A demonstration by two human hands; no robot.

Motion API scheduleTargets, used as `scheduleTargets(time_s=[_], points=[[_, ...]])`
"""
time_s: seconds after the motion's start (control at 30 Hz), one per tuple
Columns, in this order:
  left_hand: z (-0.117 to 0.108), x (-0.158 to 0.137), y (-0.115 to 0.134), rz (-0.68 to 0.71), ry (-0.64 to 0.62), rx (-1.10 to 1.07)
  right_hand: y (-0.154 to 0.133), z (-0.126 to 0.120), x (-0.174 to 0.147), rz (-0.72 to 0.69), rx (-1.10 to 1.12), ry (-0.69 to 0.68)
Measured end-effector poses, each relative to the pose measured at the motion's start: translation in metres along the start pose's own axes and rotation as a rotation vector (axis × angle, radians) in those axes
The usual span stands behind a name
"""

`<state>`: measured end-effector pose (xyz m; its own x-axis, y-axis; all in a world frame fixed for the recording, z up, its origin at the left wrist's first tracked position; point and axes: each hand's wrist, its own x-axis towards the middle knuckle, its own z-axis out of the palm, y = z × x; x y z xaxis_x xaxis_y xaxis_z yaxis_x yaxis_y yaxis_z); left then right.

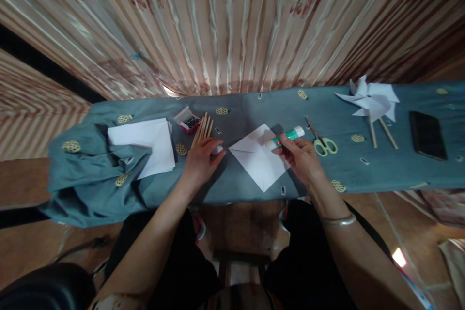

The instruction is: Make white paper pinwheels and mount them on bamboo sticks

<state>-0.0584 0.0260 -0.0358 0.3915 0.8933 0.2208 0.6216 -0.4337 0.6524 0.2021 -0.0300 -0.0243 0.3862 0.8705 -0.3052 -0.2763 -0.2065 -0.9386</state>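
Note:
My right hand [300, 157] is closed around a green and white glue stick [292, 134]. Its left end is over a white paper square [263, 169], turned like a diamond, with slits or creases running in from its corners; whether glue stick and paper touch is unclear. My left hand [199, 162] pinches a small white cap [217, 149] just left of the square. Beyond that hand lie several thin wooden sticks [204, 128] and a small open box [189, 122] of dark pins. Green-handled scissors [325, 146] lie right of my right hand.
A stack of white paper [160, 152] lies at left, partly under bunched green cloth [90, 174]. Paper pinwheels [374, 99] on wooden sticks and a black phone [428, 134] are at right. A striped curtain [232, 34] hangs along the table's far edge.

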Motion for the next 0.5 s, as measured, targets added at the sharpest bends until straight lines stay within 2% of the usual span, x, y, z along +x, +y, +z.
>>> scheduleTargets(time_s=[0.07, 0.17, 0.33, 0.5], points=[[-0.003, 0.000, -0.003, 0.063, -0.029, 0.137, 0.003, -0.004, 0.001, -0.038, -0.064, 0.035], [-0.002, 0.001, -0.002, 0.067, -0.093, 0.249, 0.009, -0.005, 0.003, -0.065, -0.151, 0.044], [0.001, 0.002, 0.003, 0.057, -0.164, 0.291, 0.018, -0.004, 0.005, -0.114, -0.246, 0.013], [0.000, 0.001, 0.006, 0.087, -0.127, 0.316, 0.027, -0.010, 0.009, -0.214, -0.382, -0.008]])
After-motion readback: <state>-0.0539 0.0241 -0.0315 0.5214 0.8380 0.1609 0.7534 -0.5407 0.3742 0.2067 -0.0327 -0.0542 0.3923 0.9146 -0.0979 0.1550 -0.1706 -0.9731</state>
